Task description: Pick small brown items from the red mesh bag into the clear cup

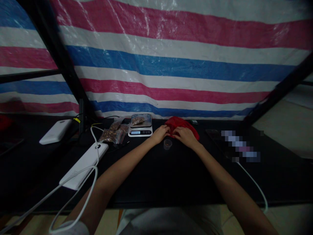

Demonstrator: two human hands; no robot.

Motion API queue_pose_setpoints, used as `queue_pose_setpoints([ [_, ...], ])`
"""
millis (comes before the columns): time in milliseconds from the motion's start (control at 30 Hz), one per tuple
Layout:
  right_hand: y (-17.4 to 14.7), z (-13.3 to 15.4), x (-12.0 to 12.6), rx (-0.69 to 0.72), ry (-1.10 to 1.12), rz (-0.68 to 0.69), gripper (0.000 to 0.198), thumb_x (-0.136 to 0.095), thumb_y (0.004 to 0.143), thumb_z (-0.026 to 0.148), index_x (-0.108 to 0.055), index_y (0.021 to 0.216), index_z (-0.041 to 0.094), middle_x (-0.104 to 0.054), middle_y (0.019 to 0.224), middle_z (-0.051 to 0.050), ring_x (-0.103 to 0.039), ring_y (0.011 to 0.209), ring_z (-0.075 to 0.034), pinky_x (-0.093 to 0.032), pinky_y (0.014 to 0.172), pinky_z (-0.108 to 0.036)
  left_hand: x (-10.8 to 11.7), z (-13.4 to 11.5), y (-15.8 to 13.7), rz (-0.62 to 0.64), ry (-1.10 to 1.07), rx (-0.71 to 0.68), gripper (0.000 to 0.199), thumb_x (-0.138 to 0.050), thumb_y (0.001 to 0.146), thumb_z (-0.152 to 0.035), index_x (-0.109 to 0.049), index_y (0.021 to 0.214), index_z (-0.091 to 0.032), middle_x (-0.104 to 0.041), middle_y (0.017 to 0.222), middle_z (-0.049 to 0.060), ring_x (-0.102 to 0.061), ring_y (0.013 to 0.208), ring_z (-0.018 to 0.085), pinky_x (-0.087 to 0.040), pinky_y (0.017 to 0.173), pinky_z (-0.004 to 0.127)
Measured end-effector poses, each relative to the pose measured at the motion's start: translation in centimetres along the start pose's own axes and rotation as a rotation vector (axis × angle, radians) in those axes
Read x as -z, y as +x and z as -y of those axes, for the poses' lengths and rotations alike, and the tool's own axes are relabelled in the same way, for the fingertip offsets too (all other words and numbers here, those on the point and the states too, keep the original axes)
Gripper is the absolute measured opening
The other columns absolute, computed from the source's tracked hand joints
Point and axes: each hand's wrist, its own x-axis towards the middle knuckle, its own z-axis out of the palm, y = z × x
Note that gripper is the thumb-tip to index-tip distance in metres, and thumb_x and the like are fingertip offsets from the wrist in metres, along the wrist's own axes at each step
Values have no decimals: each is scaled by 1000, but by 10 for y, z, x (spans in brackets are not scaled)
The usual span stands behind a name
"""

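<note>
A red plastic bag (179, 123) lies at the back of the black table, its near edge between my two hands. My left hand (160, 133) grips that edge from the left, fingers closed. From the right, my right hand (186, 136) pinches the same edge. Just below the hands stands a small clear cup (167, 144) with a little brownish material in it. Left of my left hand is a digital kitchen scale (140, 132) with its display lit. On its plate rests a small clear bag of brown bits (138, 121).
Several zip bags of brown pieces (110, 135) lie left of the scale. Two white power banks (80, 168) and looping white cables (94, 171) occupy the left side. A phone (234, 145) with a cable lies right. Striped sheeting (171, 75) hangs behind.
</note>
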Motion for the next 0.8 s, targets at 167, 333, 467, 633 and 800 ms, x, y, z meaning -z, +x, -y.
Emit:
queue_pose_setpoints([
  [167, 0, 3, -2, -37, 33, 3, 8, -54, 80, 25, -59, 82, 19, -61, 89, -4, -57, 79, -16, -39, 66, -25, 0, 0, -1, 0, 21, 4, 12, -51, 82, -24, -55, 89, -15, -54, 91, 5, -51, 89, 16, -42, 80, 28],
  [333, 1, -3, -6, -45, 217, 21, 7, -54, 79, 22, -59, 82, 18, -62, 87, -4, -57, 81, -15, -40, 70, -24, 1, 1, -2, -2, 19, 0, 20, -50, 83, -24, -55, 101, -18, -54, 98, 5, -50, 95, 16, -42, 83, 28],
  [467, 2, -12, -11, -86, 366, 23, 10, -53, 78, 23, -62, 80, 18, -64, 83, -4, -58, 79, -15, -41, 71, -25, 1, 2, -1, 24, 37, 7, 17, -50, 83, -26, -60, 94, -17, -55, 96, 5, -52, 94, 16, -42, 80, 26],
  [633, 2, -22, -12, -140, 534, 53, 14, -53, 77, 24, -63, 81, 16, -66, 81, -3, -58, 73, -14, -42, 69, -25, 1, 3, -1, -5, 42, 10, 14, -54, 81, -28, -59, 86, -16, -56, 90, 3, -52, 89, 15, -42, 76, 25],
  [800, 2, -21, -11, -105, 453, 62, 11, -56, 74, 23, -63, 78, 16, -64, 77, -4, -57, 71, -15, -42, 67, -25, -2, 7, 0, -21, 34, 26, 13, -56, 79, -28, -56, 83, -16, -55, 87, 3, -52, 86, 15, -40, 75, 25],
])
